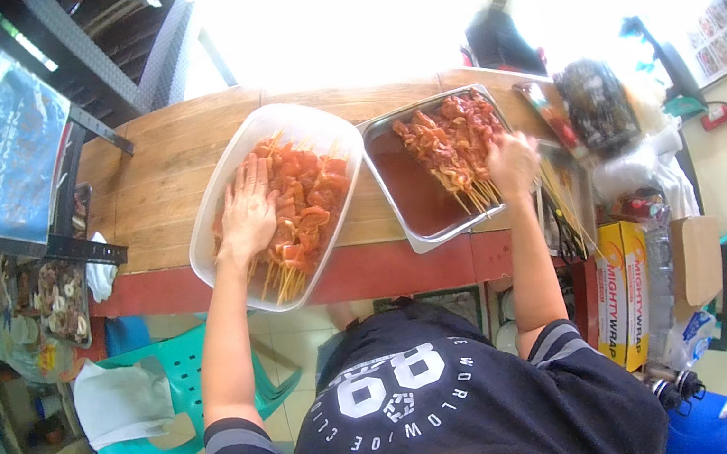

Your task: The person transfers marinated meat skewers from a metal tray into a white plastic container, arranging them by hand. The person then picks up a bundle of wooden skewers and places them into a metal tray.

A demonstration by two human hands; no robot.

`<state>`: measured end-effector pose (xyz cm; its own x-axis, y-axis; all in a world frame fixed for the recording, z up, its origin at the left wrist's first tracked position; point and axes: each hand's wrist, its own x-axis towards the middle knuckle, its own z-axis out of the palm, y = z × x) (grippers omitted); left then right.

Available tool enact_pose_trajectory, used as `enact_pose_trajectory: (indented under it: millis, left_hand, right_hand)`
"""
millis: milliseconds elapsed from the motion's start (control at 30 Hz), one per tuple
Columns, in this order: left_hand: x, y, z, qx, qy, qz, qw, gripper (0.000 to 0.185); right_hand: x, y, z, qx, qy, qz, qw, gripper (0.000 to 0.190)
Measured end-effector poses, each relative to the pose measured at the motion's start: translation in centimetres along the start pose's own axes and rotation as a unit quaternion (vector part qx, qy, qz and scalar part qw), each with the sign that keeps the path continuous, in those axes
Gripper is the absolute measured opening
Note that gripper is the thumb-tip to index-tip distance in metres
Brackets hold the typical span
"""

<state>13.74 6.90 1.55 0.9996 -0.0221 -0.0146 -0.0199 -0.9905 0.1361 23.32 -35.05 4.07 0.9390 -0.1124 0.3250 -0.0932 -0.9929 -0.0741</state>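
Observation:
My left hand [250, 206] lies flat, fingers extended, on raw marinated meat skewers [303, 190] in a translucent plastic container [203, 218]. The bamboo ends of these skewers point toward me. To the right, a rectangular metal tray [425, 242] holds reddish-brown marinade [405, 180] and a pile of meat skewers [454, 143] along its right side. My right hand [514, 166], blurred and with fingers curled, is at the tray's right edge beside that pile. Whether it grips a skewer is hidden.
Bamboo sticks [565, 189] and scissors [559, 217] lie right of the tray on the wooden table [159, 189]. Food-wrap boxes [621, 292] stand at the right corner. A green plastic chair [177, 363] and a black metal rack [89, 247] are at left.

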Motion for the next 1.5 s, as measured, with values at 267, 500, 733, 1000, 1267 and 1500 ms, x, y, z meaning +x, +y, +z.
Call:
enact_pose_trajectory:
  millis: [267, 500, 733, 1000, 1267, 1500]
  left_hand:
    - [0.0, -0.2, 0.4, -0.019, 0.036, 0.015, 0.999, 0.060]
    - [0.0, -0.4, 0.6, -0.020, 0.036, 0.015, 0.999, 0.061]
    - [0.0, -0.3, 0.5, -0.017, 0.021, 0.006, 1.000, 0.062]
    - [-1.1, -0.6, -2.2, 0.002, 0.190, -0.008, 0.982, 0.052]
    - [-1.6, -3.8, -3.4, -0.079, 0.180, -0.193, 0.961, 0.021]
    - [-0.2, -4.2, -3.6, -0.161, 0.201, -0.059, 0.964, 0.020]
  right_hand:
    - [-1.7, 6.9, 2.0, -0.032, -0.086, -0.017, 0.996, 0.033]
    - [-1.3, 5.6, 2.2, -0.089, -0.099, 0.069, 0.989, 0.034]
    - [0.0, 6.2, 2.0, -0.061, -0.164, 0.035, 0.984, 0.028]
    - [0.1, 6.7, 2.7, 0.012, -0.170, 0.048, 0.984, 0.024]
    - [-0.1, 6.9, 2.2, 0.003, -0.102, 0.044, 0.994, 0.017]
    - [-0.6, 6.0, -3.6, -0.007, 0.022, 0.038, 0.999, 0.014]
